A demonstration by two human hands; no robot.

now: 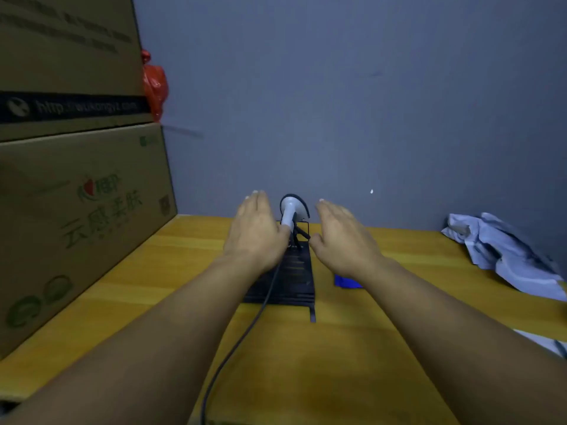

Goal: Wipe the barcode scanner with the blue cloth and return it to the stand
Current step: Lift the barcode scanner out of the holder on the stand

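Observation:
A white barcode scanner (290, 211) sits upright in a black stand (294, 271) on the yellow wooden table (306, 363), close to the back wall. A dark cable (242, 342) runs from it toward me. My left hand (256, 233) hovers flat just left of the scanner, fingers together and extended, its thumb side touching or nearly touching the handle. My right hand (343, 237) hovers flat just right of it, holding nothing. A small piece of the blue cloth (345, 282) lies on the table right of the stand, mostly hidden under my right wrist.
Stacked cardboard boxes (76, 210) wall off the left side, with a red plastic bag (155, 84) behind them. A crumpled pale blue-white wrapper (503, 253) lies at the right by the grey wall (337, 102). A white object (549, 342) peeks in at the right edge.

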